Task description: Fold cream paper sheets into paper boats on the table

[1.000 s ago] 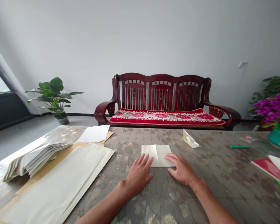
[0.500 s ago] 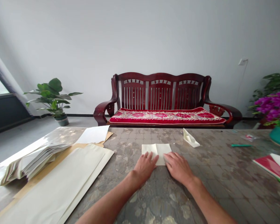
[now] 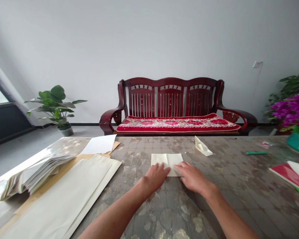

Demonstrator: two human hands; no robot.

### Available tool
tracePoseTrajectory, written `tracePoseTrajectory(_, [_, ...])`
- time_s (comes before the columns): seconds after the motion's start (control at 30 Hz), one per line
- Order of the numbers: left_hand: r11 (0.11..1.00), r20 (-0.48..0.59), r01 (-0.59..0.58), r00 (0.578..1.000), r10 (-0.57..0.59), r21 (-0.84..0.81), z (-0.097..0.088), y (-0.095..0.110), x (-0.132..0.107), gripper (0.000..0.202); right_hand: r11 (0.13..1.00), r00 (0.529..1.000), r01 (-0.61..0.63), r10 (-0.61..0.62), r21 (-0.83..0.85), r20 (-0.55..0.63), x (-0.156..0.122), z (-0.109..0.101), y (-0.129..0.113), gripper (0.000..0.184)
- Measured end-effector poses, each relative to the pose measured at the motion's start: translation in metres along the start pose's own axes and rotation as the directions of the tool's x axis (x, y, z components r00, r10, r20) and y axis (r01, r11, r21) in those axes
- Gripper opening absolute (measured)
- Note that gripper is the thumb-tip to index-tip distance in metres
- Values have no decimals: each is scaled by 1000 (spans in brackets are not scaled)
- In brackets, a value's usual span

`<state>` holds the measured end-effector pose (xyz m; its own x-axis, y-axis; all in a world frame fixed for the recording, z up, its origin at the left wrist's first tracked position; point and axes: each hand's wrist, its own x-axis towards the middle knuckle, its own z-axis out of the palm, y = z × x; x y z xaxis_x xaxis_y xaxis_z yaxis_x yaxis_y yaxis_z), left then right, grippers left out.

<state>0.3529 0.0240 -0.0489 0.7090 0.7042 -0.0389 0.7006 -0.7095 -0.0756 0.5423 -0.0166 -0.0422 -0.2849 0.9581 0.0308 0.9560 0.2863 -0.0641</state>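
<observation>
A small cream sheet of paper (image 3: 173, 160) lies on the table with a crease running down its middle. My left hand (image 3: 156, 176) rests on its lower left part, fingers laid flat and thumb pointing toward the crease. On the lower right part lies my right hand (image 3: 192, 176), its fingers stretched out over the paper. Neither hand grips anything. Parts of the sheet's near edge are hidden under the hands. Beyond the right hand sits a folded paper boat (image 3: 203, 148), apart from the sheet.
Large cream sheets (image 3: 72, 192) and a stack of folded papers (image 3: 37, 174) cover the table's left side. To the right are a green pen (image 3: 256, 153), a red booklet (image 3: 287, 176) and a teal flowerpot (image 3: 297, 142). A wooden bench (image 3: 170, 103) stands behind the table (image 3: 139, 205).
My right hand has slid slightly left over the paper, its fingers nearer the crease. My left hand has shifted a little to the right. The sheet stays about where it was.
</observation>
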Motion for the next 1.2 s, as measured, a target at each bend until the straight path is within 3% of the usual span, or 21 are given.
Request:
tracePoseTrajectory(0.27, [1000, 1, 17, 1000, -17, 15, -1, 1, 1, 34, 991, 997, -69, 66, -115, -30, 4, 3, -5, 47])
tracePoseTrajectory(0.43, [994, -34, 95, 995, -97, -54, -6, 8, 0, 38, 996, 982, -43, 27, -83, -184, 7, 13, -4, 39])
tracePoseTrajectory(0.53, [977, -83, 137, 985, -152, -166, -10, 7, 1, 23, 997, 918, 67, -72, -25, -389, 7, 11, -3, 40])
tracePoseTrajectory(0.6, [926, -110, 193, 965, -239, -325, -11, 3, 2, 22, 989, 812, 142, -93, 40, -576, 8, 6, 0, 46])
tracePoseTrajectory(0.67, [779, -110, 261, 915, -387, -571, -11, -2, 1, 25, 972, 654, 192, -26, 133, -756, 9, 0, 6, 53])
tracePoseTrajectory(0.7, [640, -78, 275, 881, -466, -718, -12, -5, 1, 28, 961, 576, 208, 28, 180, -817, 10, -2, 11, 55])
tracePoseTrajectory(0.73, [448, -14, 262, 851, -525, -855, -12, -7, 0, 30, 951, 522, 220, 73, 217, -850, 10, -3, 16, 55])
tracePoseTrajectory(0.77, [212, 74, 225, 831, -551, -951, -11, -10, -2, 30, 944, 498, 227, 98, 238, -862, 10, -3, 21, 55])
tracePoseTrajectory(0.83, [-266, 251, 128, 826, -504, -956, -10, -14, -6, 24, 947, 550, 234, 59, 221, -833, 9, 2, 29, 60])
tracePoseTrajectory(0.87, [-440, 312, 90, 830, -463, -893, -9, -16, -8, 20, 952, 601, 239, 11, 193, -799, 8, 7, 32, 64])
tracePoseTrajectory(0.9, [-558, 355, 67, 831, -427, -827, -8, -17, -11, 18, 956, 652, 246, -40, 161, -757, 8, 12, 33, 69])
tracePoseTrajectory(0.97, [-674, 410, 49, 825, -388, -737, -4, -18, -15, 15, 958, 721, 268, -131, 100, -680, 8, 23, 30, 74])
tracePoseTrajectory(1.07, [-748, 460, 84, 831, -312, -658, 2, -14, -19, 19, 949, 760, 314, -230, 35, -608, 10, 32, 22, 64])
tracePoseTrajectory(1.13, [-758, 496, 158, 834, -241, -633, 7, -12, -21, 23, 939, 768, 343, -272, 14, -580, 12, 33, 17, 53])
tracePoseTrajectory(1.2, [-694, 512, 233, 830, -223, -682, 12, -13, -24, 26, 931, 771, 364, -292, 15, -566, 13, 32, 16, 43])
